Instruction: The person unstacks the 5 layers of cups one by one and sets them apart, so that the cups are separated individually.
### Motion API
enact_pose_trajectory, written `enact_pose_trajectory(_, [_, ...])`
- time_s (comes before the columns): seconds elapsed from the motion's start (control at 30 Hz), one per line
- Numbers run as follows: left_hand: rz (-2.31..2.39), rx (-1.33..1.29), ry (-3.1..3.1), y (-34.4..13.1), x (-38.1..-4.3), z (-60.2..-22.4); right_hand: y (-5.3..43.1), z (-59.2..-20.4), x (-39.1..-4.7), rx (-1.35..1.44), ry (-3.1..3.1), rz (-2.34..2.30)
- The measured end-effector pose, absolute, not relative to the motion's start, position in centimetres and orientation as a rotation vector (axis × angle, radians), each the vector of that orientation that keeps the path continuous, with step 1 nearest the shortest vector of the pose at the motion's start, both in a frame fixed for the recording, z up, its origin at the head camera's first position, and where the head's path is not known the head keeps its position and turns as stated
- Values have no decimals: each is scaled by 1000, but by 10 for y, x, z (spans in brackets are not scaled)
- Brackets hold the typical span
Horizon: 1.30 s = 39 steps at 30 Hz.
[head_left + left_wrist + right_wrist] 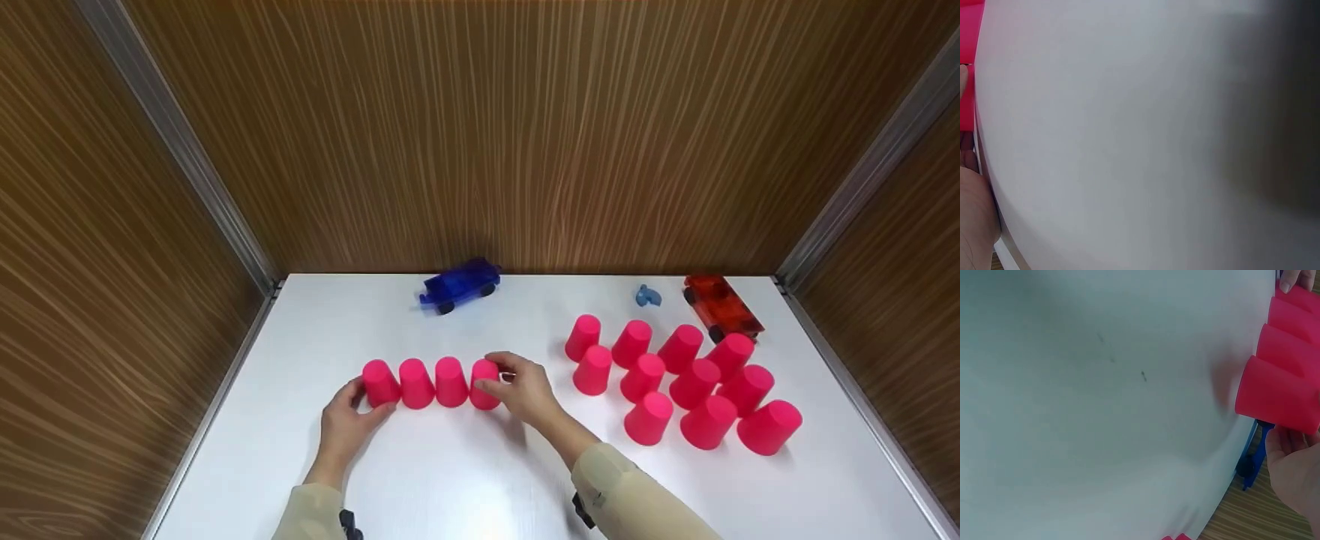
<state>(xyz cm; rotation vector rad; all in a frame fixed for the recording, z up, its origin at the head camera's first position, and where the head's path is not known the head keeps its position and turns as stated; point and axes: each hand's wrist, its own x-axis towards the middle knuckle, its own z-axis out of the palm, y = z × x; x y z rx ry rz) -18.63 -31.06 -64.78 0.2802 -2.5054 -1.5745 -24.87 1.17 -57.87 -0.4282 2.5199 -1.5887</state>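
Observation:
Several pink cups stand upside down in a straight row on the white table. Around the leftmost cup [381,384], my left hand [347,429] has its thumb in front and fingers behind. My right hand [531,396] grips the rightmost cup [484,373] the same way, thumb at the front. Between them, the two middle cups stand untouched, side by side. The right wrist view shows the row end on, its nearest cup [1278,391] beside my right fingers. Only a strip of pink cup [967,107] and part of my left hand [974,214] appear in the left wrist view.
More upturned pink cups [695,384] stand in staggered rows on the right. Behind are a blue toy car [460,285], a small light-blue piece [648,295] and a red toy car [720,306]. Wood-grain panels [480,135] enclose the table [337,322] at the back and sides.

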Motion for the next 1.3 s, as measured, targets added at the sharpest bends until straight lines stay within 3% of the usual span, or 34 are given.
enact_pose_trajectory(0.77, [-1612,318,-2532,-310,-186,-647,21,-578,-235,-355,2469,-1594])
enact_pose_trajectory(1.1, [-1587,298,-2518,-311,-187,-647,53,-573,-219,-396,2506,-1555])
enact_pose_trajectory(1.3, [-1611,297,-2521,-311,-188,-647,79,-567,-211,-273,2512,-1565])
